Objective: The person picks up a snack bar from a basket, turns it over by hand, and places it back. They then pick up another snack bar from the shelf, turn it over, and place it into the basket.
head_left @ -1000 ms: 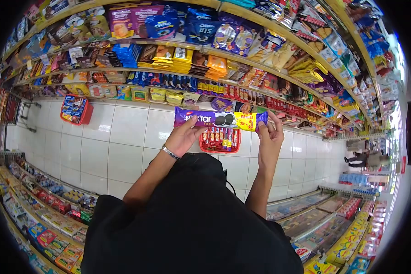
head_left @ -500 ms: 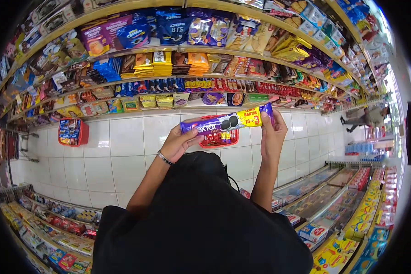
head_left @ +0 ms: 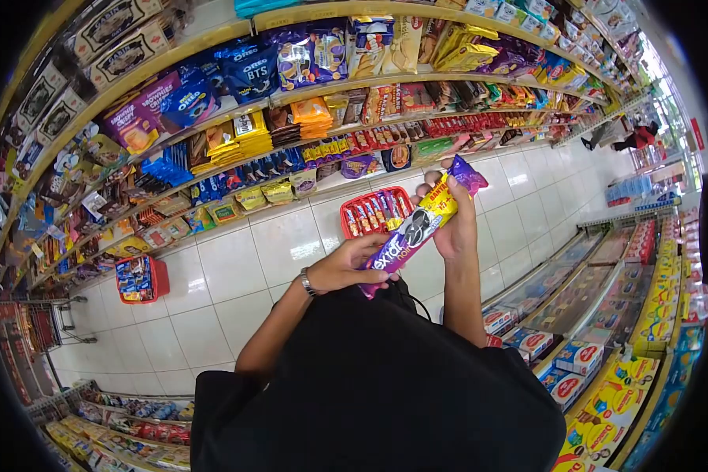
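Note:
A long purple and yellow pack of cookies (head_left: 417, 230) is held up in front of me, tilted with its yellow end up and to the right. My left hand (head_left: 355, 266) is closed round the lower purple end, thumb across the front. Near the upper end, my right hand (head_left: 458, 224) grips the pack, its thumb on the wrapper and some fingers behind it. Part of the pack's lower end is covered by my left fingers. Beyond the pack, a red basket (head_left: 344, 206) with several small packets stands on the floor.
Another red basket (head_left: 159, 279) with blue packets sits on the tiled floor (head_left: 240, 259) to the left. Shelves of snack packs (head_left: 248, 71) curve across the front. Glass-topped display cases with boxes (head_left: 582, 354) line the right. A person (head_left: 637, 138) is far off at the right.
The cookie pack has swung from nearly level to a steep slant, its left end coming down toward me. Both hands still hold it. My view has turned, so the shelves and baskets appear shifted.

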Demonstrator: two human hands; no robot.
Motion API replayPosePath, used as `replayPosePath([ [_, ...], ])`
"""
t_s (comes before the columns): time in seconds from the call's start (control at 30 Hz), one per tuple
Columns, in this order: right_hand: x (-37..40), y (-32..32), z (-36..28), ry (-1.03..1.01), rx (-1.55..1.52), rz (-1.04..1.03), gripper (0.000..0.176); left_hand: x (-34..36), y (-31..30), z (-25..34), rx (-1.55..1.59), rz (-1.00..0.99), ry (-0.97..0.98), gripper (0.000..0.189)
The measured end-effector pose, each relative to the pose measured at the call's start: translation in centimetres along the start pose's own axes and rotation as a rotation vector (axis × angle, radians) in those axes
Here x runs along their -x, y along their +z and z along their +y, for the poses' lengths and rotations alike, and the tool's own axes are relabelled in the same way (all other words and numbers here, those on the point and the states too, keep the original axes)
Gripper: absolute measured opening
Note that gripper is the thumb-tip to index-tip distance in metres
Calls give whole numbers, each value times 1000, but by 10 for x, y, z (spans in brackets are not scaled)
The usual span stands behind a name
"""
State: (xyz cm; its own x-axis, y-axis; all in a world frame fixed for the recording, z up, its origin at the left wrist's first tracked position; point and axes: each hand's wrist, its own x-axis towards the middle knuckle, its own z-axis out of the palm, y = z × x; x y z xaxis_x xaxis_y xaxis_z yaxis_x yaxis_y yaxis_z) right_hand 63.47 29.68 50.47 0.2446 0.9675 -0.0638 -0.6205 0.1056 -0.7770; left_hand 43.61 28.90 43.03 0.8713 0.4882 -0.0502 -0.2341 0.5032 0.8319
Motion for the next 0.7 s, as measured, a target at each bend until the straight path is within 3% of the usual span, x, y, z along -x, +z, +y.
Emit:
replayPosePath([
  [0.03,0,-5,1,-6,-6,6,27,-4,5,2,7,-42,-5,60],
  [0.1,0,-10,1,99,-159,-204,23,-9,11,7,-77,-138,-28,53],
  [0.2,3,-2,5,99,-98,-159,16,-14,14,13,-107,-192,-143,47],
  [0.37,-3,-2,10,126,-124,-146,22,-13,18,11,-208,-52,-91,36],
  [0.7,1,16,21,142,59,-166,23,-6,21,4,-287,162,-28,38],
])
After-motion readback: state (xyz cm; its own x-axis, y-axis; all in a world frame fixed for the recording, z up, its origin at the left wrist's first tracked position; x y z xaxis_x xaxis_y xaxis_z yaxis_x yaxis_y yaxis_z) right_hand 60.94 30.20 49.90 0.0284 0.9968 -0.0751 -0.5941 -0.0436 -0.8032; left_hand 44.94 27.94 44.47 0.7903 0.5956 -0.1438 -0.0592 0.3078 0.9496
